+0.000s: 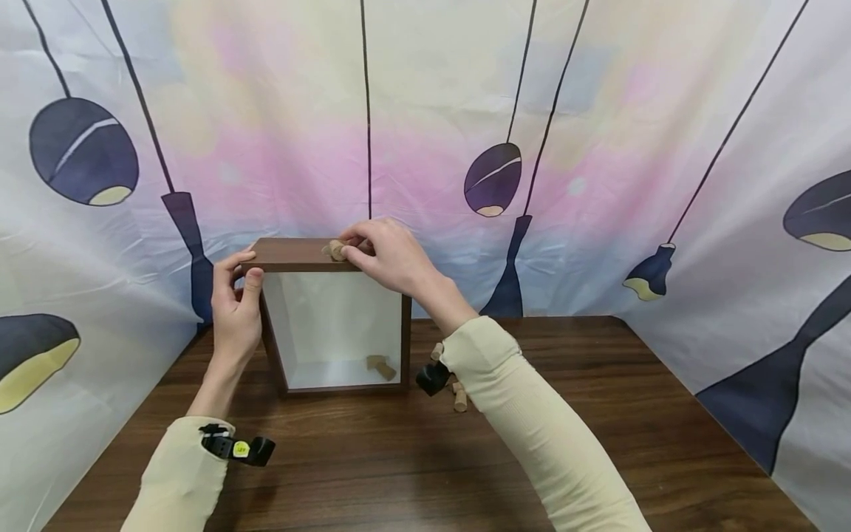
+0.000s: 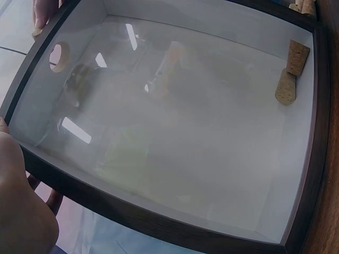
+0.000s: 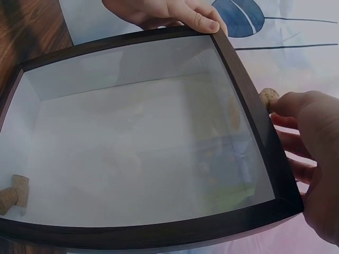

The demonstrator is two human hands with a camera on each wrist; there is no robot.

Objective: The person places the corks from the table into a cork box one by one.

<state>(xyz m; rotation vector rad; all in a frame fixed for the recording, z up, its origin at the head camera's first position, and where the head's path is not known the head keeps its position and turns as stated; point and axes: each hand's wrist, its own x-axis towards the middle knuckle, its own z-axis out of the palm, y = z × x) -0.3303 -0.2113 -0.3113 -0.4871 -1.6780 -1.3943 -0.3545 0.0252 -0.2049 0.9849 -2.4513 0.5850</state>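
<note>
Dark-brown, clear-fronted wooden box [image 1: 289, 253] stood upright on brown wood-grain worktop [image 1: 359, 473]; upper left corner gripped by left hand [image 1: 236, 314]. Stubby tan cork [image 1: 337, 251] pinched by right hand [image 1: 395, 258], grip narrowed to cork's width, just beside round hole [image 2: 65, 57] in top. Two tapered tan corks [image 1: 385, 370] already inside, lower right; held cork and loose tan corks [image 1: 460, 400] on worktop presumably left for inserting.

Right fingers [image 1: 361, 258] pinching cork [image 1: 336, 251], left fingers [image 1: 252, 288] gripping box [image 1: 289, 254]
</note>
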